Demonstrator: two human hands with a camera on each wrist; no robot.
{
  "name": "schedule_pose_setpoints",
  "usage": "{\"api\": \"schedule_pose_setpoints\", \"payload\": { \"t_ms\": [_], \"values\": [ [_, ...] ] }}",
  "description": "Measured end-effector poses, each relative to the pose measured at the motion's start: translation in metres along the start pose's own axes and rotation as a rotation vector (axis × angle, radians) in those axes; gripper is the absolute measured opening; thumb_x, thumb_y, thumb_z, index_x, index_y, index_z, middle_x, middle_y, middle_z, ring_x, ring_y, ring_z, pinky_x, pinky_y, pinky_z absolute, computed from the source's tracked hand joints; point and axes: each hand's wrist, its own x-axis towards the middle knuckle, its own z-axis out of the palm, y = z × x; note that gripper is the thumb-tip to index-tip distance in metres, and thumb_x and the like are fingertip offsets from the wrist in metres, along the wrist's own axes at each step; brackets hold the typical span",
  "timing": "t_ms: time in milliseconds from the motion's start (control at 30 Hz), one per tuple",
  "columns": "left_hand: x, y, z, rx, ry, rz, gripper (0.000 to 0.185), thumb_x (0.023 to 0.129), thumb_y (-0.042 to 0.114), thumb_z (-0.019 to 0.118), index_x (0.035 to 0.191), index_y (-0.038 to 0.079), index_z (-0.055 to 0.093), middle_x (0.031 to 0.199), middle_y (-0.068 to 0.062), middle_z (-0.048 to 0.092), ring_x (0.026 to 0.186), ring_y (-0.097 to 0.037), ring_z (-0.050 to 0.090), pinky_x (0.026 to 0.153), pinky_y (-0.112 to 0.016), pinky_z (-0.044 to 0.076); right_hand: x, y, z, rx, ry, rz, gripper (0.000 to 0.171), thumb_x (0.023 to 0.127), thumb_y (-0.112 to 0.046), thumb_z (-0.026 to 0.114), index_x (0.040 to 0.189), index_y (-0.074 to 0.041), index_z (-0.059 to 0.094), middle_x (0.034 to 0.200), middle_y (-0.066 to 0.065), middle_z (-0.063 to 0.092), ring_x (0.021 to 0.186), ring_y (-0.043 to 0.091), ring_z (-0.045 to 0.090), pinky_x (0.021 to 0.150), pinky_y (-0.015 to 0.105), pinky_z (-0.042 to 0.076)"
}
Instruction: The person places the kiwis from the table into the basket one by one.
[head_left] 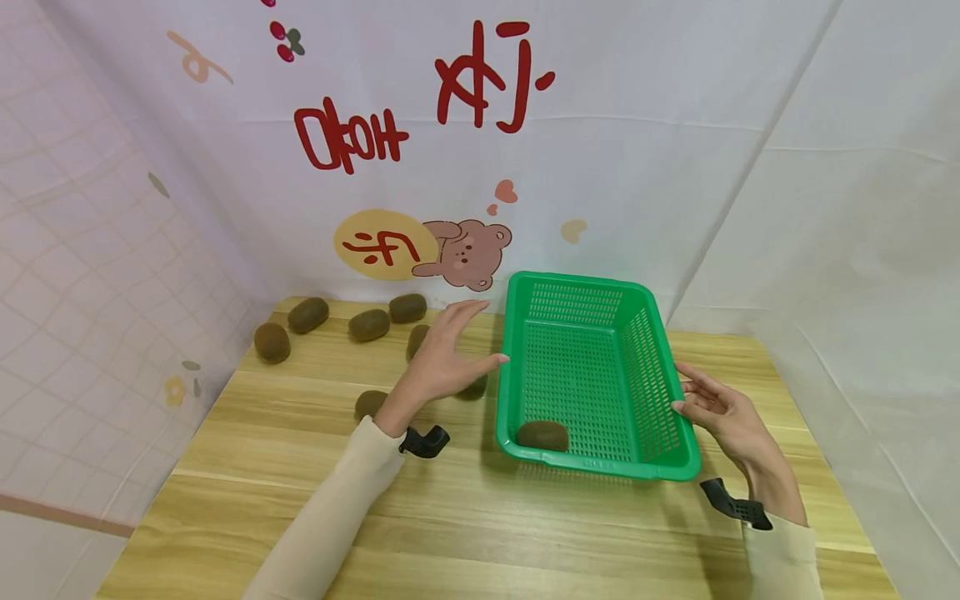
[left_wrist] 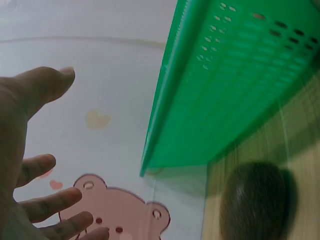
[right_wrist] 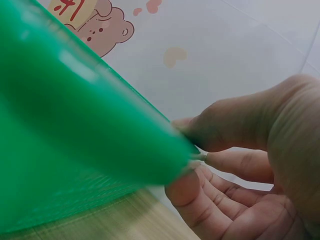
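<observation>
A green plastic basket [head_left: 577, 467] with perforated walls stands on the table, and one brown kiwi [head_left: 543, 436] lies in its near left corner. My right hand [head_left: 731, 421] pinches the basket's right rim, thumb above and fingers curled below, as the right wrist view also shows. Beside the left rim, my left hand [head_left: 442, 358] is spread with thumb and fingers apart and nothing between them. Its thumb tip comes close to that rim. Under and behind this hand are more kiwis, one [head_left: 472, 388] partly hidden by it; the left wrist view shows a kiwi [left_wrist: 252, 202] beside the basket.
Several kiwis lie on the wooden table [head_left: 450, 533] to the left, among them one [head_left: 272, 342] at the left edge and one [head_left: 408, 308] near the back. A white printed cloth [head_left: 637, 167] hangs behind the table and along its sides.
</observation>
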Motion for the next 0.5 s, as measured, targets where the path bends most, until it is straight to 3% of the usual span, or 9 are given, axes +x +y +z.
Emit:
{"api": "schedule_pose_setpoints", "payload": {
  "t_ms": [167, 500],
  "values": [
    [-0.010, -0.011, -0.005, 0.057, 0.022, 0.027, 0.085, 0.086, 0.052, 0.079, 0.158, 0.030, 0.038, 0.161, 0.000, 0.038, 0.149, -0.026, 0.035, 0.120, -0.057, 0.035, 0.000, 0.001, 0.000, 0.003, -0.002, 0.002, 0.070, 0.102, -0.017, 0.065, 0.163, -0.012, 0.030, 0.125, -0.004, 0.053, 0.099, 0.006, 0.061, 0.082, 0.018, 0.056],
    [-0.034, -0.034, -0.016, 0.054, 0.051, -0.021, 0.089, 0.084, 0.054, 0.081, 0.159, 0.036, 0.035, 0.162, 0.000, 0.035, 0.152, -0.025, 0.031, 0.119, -0.059, 0.036, 0.000, 0.001, 0.000, 0.021, -0.003, 0.002, 0.069, 0.102, -0.017, 0.065, 0.163, -0.014, 0.031, 0.125, -0.004, 0.052, 0.099, 0.006, 0.060, 0.082, 0.018, 0.056]
  ]
}}
